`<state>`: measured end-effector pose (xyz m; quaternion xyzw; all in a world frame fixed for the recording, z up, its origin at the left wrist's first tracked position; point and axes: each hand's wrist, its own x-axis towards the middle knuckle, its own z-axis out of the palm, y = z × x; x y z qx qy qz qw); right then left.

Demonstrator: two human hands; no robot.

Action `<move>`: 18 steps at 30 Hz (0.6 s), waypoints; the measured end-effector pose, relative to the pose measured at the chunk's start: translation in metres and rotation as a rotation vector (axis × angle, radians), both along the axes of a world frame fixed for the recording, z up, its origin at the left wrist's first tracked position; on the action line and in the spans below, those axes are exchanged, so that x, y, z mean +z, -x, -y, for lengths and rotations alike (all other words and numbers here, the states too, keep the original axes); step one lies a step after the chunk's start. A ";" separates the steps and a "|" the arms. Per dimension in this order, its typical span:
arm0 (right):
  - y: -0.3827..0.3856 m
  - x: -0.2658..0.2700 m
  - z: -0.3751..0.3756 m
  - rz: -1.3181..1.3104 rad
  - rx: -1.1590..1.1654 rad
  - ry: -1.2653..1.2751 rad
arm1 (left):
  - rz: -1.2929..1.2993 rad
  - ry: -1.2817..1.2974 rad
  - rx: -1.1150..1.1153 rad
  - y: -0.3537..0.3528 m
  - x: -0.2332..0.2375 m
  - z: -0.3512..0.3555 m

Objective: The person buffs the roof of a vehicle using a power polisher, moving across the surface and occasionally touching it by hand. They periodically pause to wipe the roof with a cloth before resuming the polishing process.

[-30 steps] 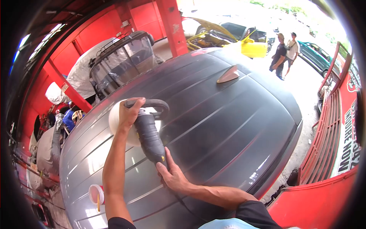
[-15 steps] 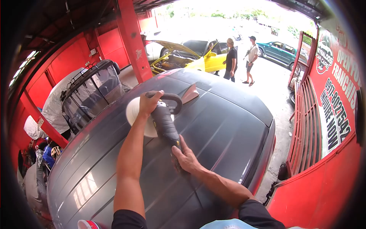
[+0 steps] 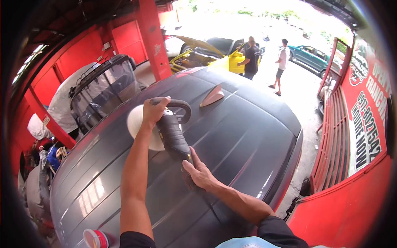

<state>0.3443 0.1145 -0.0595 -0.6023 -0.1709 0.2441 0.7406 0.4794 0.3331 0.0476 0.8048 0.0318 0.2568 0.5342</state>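
Observation:
A black car polisher [image 3: 173, 133] with a round white pad [image 3: 138, 124] rests on a dark grey car roof [image 3: 231, 136]. My left hand [image 3: 154, 110] is closed around its loop handle [image 3: 182, 108] at the front. Around the rear of the body, my right hand [image 3: 198, 170] is wrapped, with the thumb on top. The pad lies against the roof, partly hidden behind my left forearm. From the tool's rear end a dark cord runs back along the roof. Beyond the polisher stands a pinkish shark-fin antenna [image 3: 212, 96].
A white and red tub [image 3: 96, 239] sits at the roof's near left edge. A red post [image 3: 154, 45] and a covered vehicle [image 3: 103, 89] are at left. Ahead are a yellow car [image 3: 219, 62] with its hood raised and two people. A red bench [image 3: 326, 136] lines the right.
The polisher and both my hands have shifted a little left across the roof. More of the tub shows. The two people in the background have changed position and stance.

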 end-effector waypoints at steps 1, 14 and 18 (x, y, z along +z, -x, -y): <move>0.011 0.007 0.001 -0.039 0.065 0.040 | -0.010 0.027 0.045 0.018 0.001 -0.008; 0.098 0.009 -0.041 -0.016 0.348 0.034 | -0.074 -0.027 0.337 0.168 0.006 -0.080; 0.077 0.021 -0.031 -0.102 0.287 0.004 | -0.040 -0.055 0.282 0.134 0.011 -0.062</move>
